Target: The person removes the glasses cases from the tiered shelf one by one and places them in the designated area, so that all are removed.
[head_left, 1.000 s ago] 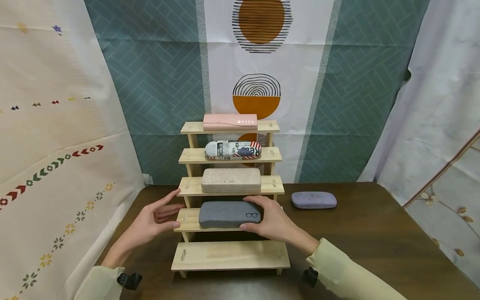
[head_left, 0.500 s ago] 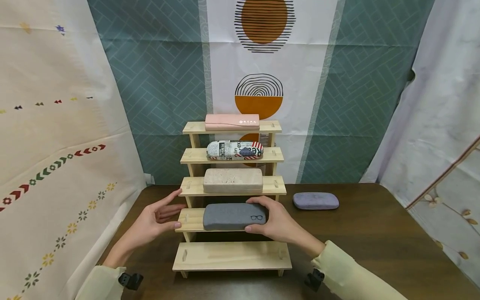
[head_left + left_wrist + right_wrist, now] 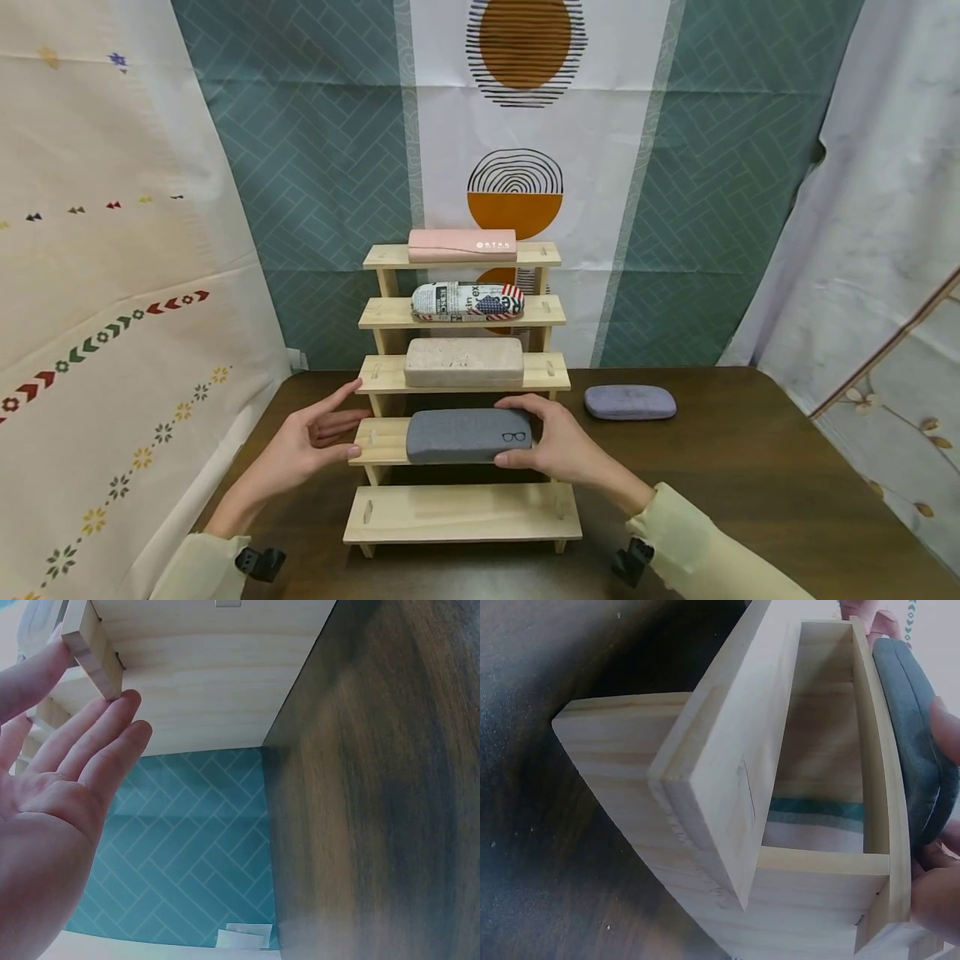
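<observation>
A tiered wooden rack (image 3: 461,512) stands on the table. My right hand (image 3: 555,437) grips the right end of a blue-grey glasses case (image 3: 459,437), thumb in front and fingers behind. The case lies on the second tier from the bottom, near its front edge. In the right wrist view the case (image 3: 915,735) shows side-on along the shelf edge. My left hand (image 3: 300,446) holds the left end of that tier, thumb at the front corner and fingers toward the back. Its index fingertip reaches the tier above. In the left wrist view, fingers and thumb span the shelf end (image 3: 94,652).
Higher tiers bear a beige speckled case (image 3: 463,362), a newsprint-patterned case (image 3: 467,302) and a pink case (image 3: 462,246). A lavender case (image 3: 630,402) lies on the dark table (image 3: 675,500), right of the rack. Patterned cloths (image 3: 330,167) hang behind and at the sides.
The blue-grey case has shifted slightly right and toward the front of its tier, my right hand moving with it. My left hand stays in place on the rack.
</observation>
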